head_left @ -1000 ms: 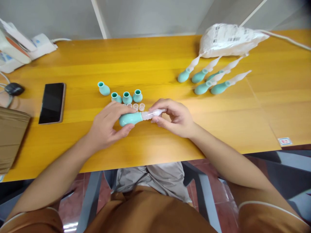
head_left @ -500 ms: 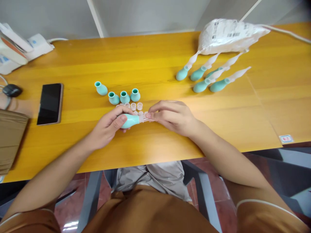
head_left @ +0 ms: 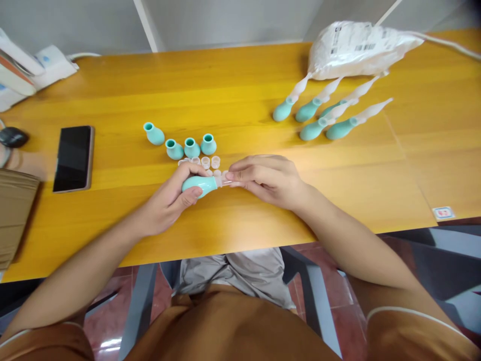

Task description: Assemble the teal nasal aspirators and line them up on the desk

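Note:
A teal rubber bulb (head_left: 201, 186) lies sideways in my left hand (head_left: 171, 200), fingers and thumb closed around its body. From its mouth, pointing right, sticks a clear plastic nozzle (head_left: 222, 182). The fingertips of my right hand (head_left: 265, 180) pinch that nozzle and hide most of its tip. Just behind the bulb stand several small clear plastic rings (head_left: 205, 162), some covered by my left fingers. Further back are several teal bulbs with open mouths (head_left: 192, 148), and another open teal bulb (head_left: 154, 134) leans at their left.
Several teal bulbs with whitish nozzles (head_left: 311, 129) lie at the back right, before a stuffed white plastic bag (head_left: 361, 50). A phone (head_left: 73, 159), a black mouse (head_left: 13, 137) and a cardboard box (head_left: 17, 215) are on the left.
My left fingers and thumb have shifted slightly on the bulb, showing more of its body. My right hand keeps its pinch on the nozzle. The whole view has tilted a little.

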A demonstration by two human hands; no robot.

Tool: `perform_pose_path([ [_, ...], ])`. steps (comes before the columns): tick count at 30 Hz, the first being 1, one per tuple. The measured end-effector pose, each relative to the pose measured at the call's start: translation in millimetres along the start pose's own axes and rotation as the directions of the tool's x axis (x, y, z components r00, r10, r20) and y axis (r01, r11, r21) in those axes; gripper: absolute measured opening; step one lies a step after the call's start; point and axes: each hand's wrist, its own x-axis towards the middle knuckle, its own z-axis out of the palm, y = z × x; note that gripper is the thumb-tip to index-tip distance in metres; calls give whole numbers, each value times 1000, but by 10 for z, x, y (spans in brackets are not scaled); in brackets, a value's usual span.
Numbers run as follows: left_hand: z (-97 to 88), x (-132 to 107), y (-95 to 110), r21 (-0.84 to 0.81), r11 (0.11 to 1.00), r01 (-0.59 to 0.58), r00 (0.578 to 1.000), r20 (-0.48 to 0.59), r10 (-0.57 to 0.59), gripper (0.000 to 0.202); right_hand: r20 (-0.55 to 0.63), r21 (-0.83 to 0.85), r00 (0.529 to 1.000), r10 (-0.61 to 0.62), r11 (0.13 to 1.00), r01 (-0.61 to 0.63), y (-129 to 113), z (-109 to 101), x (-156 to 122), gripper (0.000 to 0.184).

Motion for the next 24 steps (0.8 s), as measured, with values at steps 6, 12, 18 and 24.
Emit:
perform_pose_path([
  [6, -2, 24, -23, 154, 985, -81, 997, 9, 81, 46, 28, 62, 999, 46, 997, -48, 22, 3, -23, 22],
  [12, -5, 10, -81, 202, 973, -109, 994, 32, 105, 44, 26, 188, 993, 112, 975, -114, 27, 42, -47, 31],
  [18, -8, 15, -67, 232, 965, -125, 992, 46, 117, 41, 45, 267, 983, 180, 946, -186, -3, 43, -56, 31],
  [24, -2, 23, -51, 268, 955, -126, 991, 84, 107, 43, 131, 223, 955, 268, 930, -292, -10, 1, -58, 23],
])
